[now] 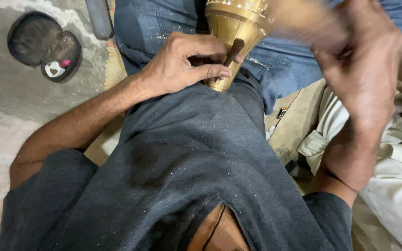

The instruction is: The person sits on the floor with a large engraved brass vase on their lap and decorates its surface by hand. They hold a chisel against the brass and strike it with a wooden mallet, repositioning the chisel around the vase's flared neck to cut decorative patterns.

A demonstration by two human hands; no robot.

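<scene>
Head camera, steeply downward, close.

Brass vessel [235, 28] lay across lap, narrow end toward dark shirt [196, 158], jeans [154, 28] under it. Left hand [182, 62] closed on short dark tool [233, 52], tip pressed against vessel's tapered side. Right hand [359, 60] raised right of vessel, blurred; grip unclear. Pale cloth [396, 181] lay right of vessel, below right hand. Dark round dish [45, 44] sat on concrete floor [5, 107], well left of vessel.

vessel [238, 28] on lap | left hand [182, 65] before it | sandals [45, 46] far left
</scene>
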